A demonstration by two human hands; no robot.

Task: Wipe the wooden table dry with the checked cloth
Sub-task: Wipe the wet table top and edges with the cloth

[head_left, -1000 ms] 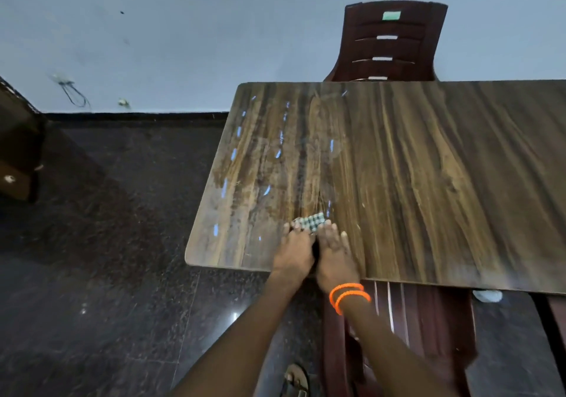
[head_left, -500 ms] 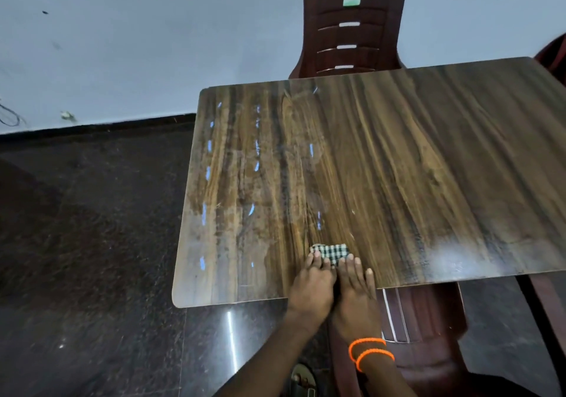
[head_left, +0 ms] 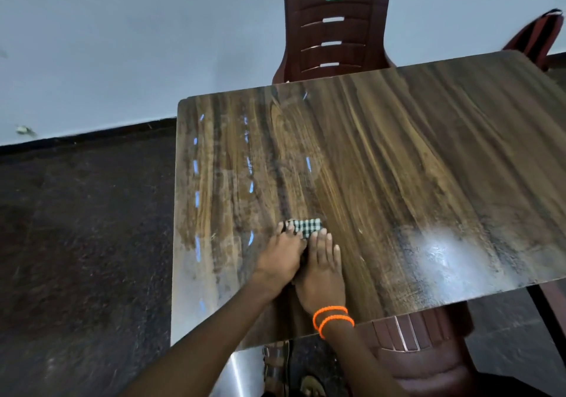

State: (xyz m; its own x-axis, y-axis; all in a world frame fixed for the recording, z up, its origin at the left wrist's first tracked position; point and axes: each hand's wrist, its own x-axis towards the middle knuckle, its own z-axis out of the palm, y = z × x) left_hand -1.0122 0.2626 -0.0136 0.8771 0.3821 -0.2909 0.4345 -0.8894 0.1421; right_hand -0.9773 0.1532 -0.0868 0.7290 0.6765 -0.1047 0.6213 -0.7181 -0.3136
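The wooden table (head_left: 413,167) fills the middle and right of the head view. Wet streaks glint along its left part. A small folded checked cloth (head_left: 306,226) lies on the table near its front left area. My left hand (head_left: 283,254) and my right hand (head_left: 323,271) lie side by side, flat on the cloth, with straight fingers pressing it down. Only the cloth's far edge shows beyond my fingertips. My right wrist wears two orange bands.
A dark red plastic chair (head_left: 333,29) stands behind the table against the pale wall. A second chair (head_left: 425,353) is tucked under the near edge. Part of another chair (head_left: 539,36) shows at the far right. Dark stone floor (head_left: 85,243) lies to the left.
Both hands have pushed the cloth forward, away from the table's near edge and deeper onto the top. The view has shifted, so the table sits further right.
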